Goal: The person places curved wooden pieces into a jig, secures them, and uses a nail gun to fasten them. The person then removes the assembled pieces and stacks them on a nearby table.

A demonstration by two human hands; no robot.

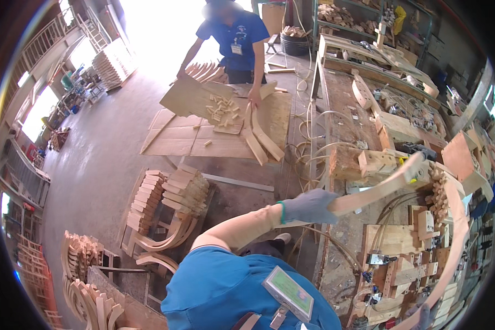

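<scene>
My left hand (311, 207), in a grey glove with a green cuff, is closed round one end of a curved wooden piece (371, 197). That piece reaches away to the right over the workbench, its wider far end raised. At the lower right edge my right hand (422, 318), also gloved and partly cut off, grips the lower end of a long, bowed wooden strip (457, 234). The strip arches up toward the first piece's far end; whether the two are joined I cannot tell. Beneath them, wooden jig blocks (377, 163) and clamps (380, 259) are fixed to the bench.
A co-worker (234, 44) in a blue shirt stands across a cardboard-covered table (170, 135), one hand on curved wooden legs (261, 135). Stacked curved parts (184, 190) stand at left. Air hoses (313, 159) hang along the bench edge (324, 231).
</scene>
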